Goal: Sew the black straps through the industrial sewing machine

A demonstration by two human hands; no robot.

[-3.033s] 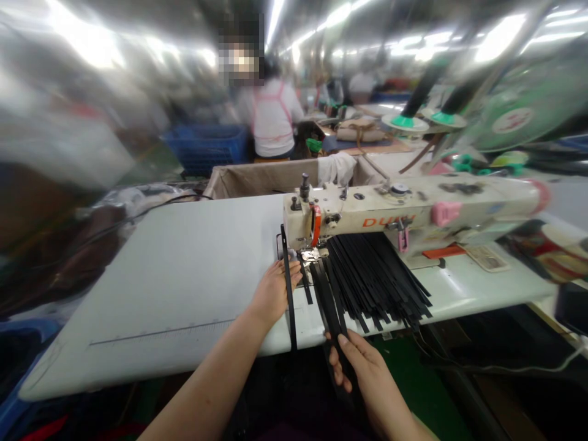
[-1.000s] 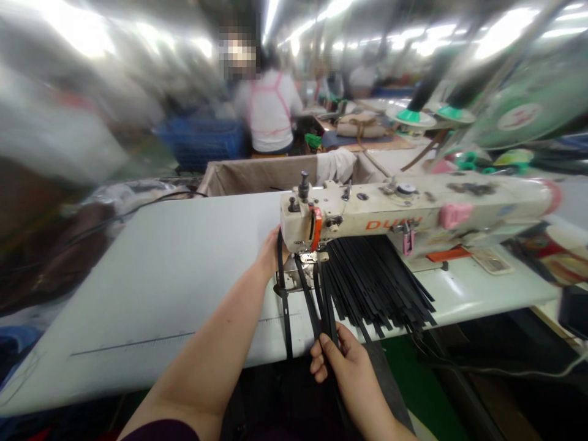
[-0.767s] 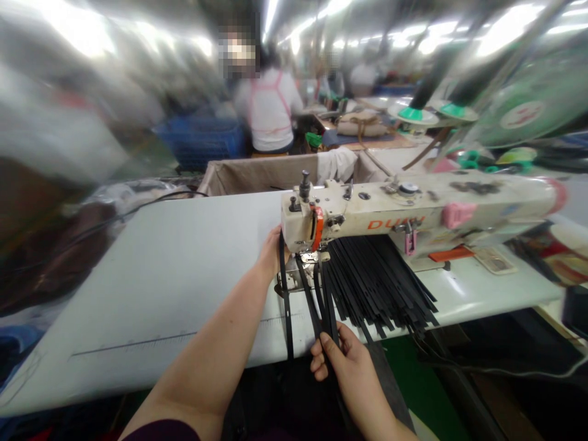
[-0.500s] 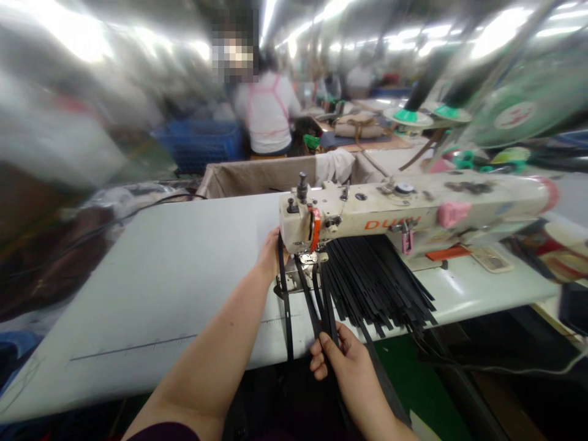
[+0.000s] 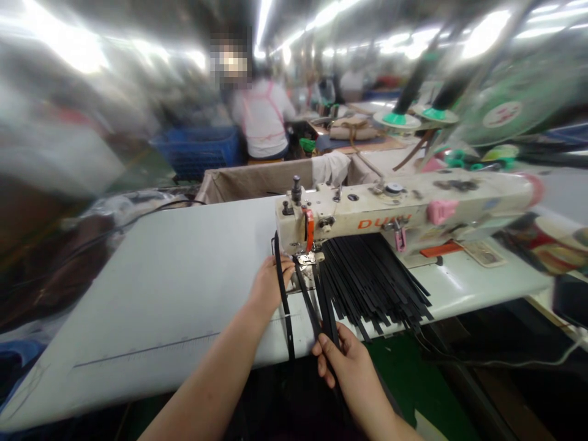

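Observation:
A white sewing machine (image 5: pixel 349 211) stands on the pale table, its metal presser foot (image 5: pixel 307 260) low over the needle plate. Just left of the foot is my left hand (image 5: pixel 267 286), fingertips drawn together at a black strap (image 5: pixel 281 278) that crosses over the fingers and hangs past the table's front edge. Some of those fingertips are hidden. My right hand (image 5: pixel 346 364), at the front edge, pinches black straps (image 5: pixel 327 312) between thumb and fingers. These straps run up to the presser foot. A pile of several flat black strips (image 5: pixel 372 278) lies under the machine arm.
The white tabletop (image 5: pixel 184 263) spreads to the left, with a ruler marking (image 5: pixel 147 349) on it. Behind it is a fabric-lined bin (image 5: pixel 257 180). Thread cones (image 5: pixel 399 116) stand at the back right. A person (image 5: pixel 264 119) in a white top sits farther off.
My left hand has come down and toward me, from behind the machine head to beside the presser foot. My right hand keeps its pinch on the straps. The view has shifted slightly.

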